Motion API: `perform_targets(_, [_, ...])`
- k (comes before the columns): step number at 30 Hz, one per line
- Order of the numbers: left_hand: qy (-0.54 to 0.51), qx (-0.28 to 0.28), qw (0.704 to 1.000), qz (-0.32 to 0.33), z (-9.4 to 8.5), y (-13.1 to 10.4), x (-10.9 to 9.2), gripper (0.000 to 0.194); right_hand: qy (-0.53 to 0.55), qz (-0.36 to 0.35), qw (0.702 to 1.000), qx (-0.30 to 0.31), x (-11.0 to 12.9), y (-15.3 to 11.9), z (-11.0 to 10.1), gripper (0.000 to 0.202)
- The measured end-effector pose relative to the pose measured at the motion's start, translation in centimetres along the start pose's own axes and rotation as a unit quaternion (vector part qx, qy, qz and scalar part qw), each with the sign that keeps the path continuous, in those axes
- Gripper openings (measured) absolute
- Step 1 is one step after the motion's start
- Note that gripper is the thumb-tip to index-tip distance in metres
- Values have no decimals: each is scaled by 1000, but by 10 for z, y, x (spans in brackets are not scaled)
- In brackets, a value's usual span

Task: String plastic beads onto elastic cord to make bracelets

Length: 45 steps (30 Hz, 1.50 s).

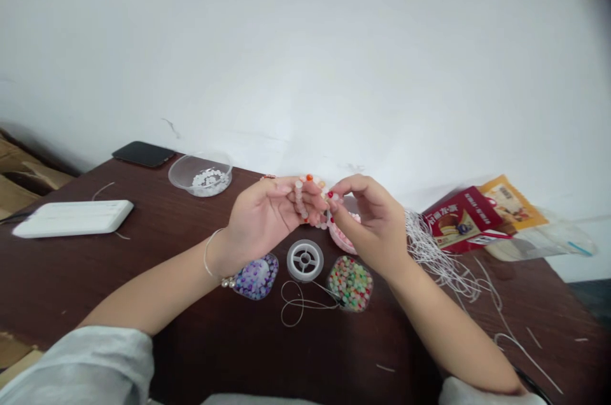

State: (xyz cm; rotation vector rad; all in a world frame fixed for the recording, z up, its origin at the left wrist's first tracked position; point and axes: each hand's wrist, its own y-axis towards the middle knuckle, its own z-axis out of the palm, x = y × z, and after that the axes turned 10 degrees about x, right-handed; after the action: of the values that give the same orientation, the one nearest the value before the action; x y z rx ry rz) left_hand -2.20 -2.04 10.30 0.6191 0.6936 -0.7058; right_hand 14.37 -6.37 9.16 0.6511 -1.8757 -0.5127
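Observation:
Both hands are raised over the middle of the table around a string of beads, pale pink and white with a few red and orange ones. My left hand has the string looped around its fingers, palm turned up. Thumb and forefinger of my right hand pinch the string's end near a red bead. Below them stand a white thread spool, a box of purple and blue beads and a box of green, red and white beads. My right hand partly hides a bowl of pink beads.
At the left lie a white power bank and a black phone. A clear bowl holds white beads. On the right are a bundle of white cords, a red packet and a yellow packet. A wall rises behind the table.

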Motion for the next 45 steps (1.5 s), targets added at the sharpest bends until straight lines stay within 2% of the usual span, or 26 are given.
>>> perform_targets(10, [46, 13, 995, -90, -3, 1, 8, 24, -13, -8, 1000, 11, 1, 1, -2, 14])
perform_targets(17, [-12, 6, 995, -102, -2, 3, 6, 18, 2, -7, 999, 48, 1, 2, 1, 16])
perform_targets(20, [-82, 9, 990, -110, -3, 2, 3, 17, 12, 5, 997, 70, -1, 2, 1, 18])
perform_targets(24, [-149, 17, 984, -99, -3, 1, 1, 17, 36, 43, 989, 135, -8, 2, 3, 23])
perform_targets(29, [-68, 49, 996, -36, -5, 3, 3, 35, 99, 64, 972, 205, -12, 4, 13, 31])
perform_targets(31, [0, 72, 997, -13, -8, 3, 2, 42, 115, 72, 961, 239, -13, 4, 15, 29])
perform_targets(33, [100, 105, 990, 2, -10, 3, -2, 52, 78, 92, 950, 288, -13, 5, 11, 27])
perform_targets(35, [237, 121, 964, 27, -12, 3, -7, 78, -26, 113, 934, 339, -12, 4, -1, 28])
perform_targets(36, [320, 111, 939, 53, -12, 3, -10, 87, -88, 122, 921, 359, -11, 5, -11, 32])
perform_targets(37, [409, 88, 904, 89, -13, 3, -13, 88, -144, 134, 911, 363, -10, 5, -22, 36])
perform_targets(39, [568, 8, 806, 167, -14, 4, -17, 62, -213, 147, 900, 350, -7, 4, -46, 40])
perform_targets(40, [626, -25, 756, 191, -15, 5, -18, 44, -236, 147, 900, 334, -5, 4, -59, 40])
perform_targets(41, [668, -36, 718, 192, -17, 7, -18, 28, -256, 150, 905, 307, -1, 2, -70, 42])
perform_targets(42, [696, -19, 698, 167, -18, 8, -16, 17, -272, 151, 909, 275, 3, 0, -80, 42])
perform_targets(43, [709, 25, 695, 119, -20, 9, -14, 12, -288, 153, 912, 247, 8, -2, -89, 43])
perform_targets(45, [674, 150, 723, -5, -22, 10, -6, 16, -306, 154, 916, 208, 17, -6, -101, 42])
